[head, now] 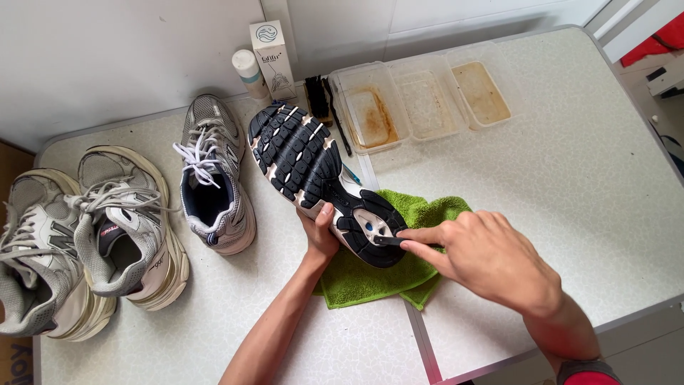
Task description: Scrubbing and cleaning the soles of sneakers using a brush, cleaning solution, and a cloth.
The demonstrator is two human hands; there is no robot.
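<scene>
Left hand (pixel 320 239) grips the upturned grey sneaker with black lugged sole (pixel 313 178) at frame centre, over the green cloth (pixel 370 274) on the worktop (pixel 570 178). Right hand (pixel 484 257) pinches a small dark pick (pixel 388 241) at the heel grooves. Best done with short strokes, shoe braced steady.

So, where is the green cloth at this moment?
In the head view, the green terry cloth lies on the speckled white table, centre-front, under the upturned black-soled sneaker both hands hold.

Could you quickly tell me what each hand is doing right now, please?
Left hand: closed on the upturned sneaker.
Right hand: pinching a small dark tool against the sole's heel.
</scene>
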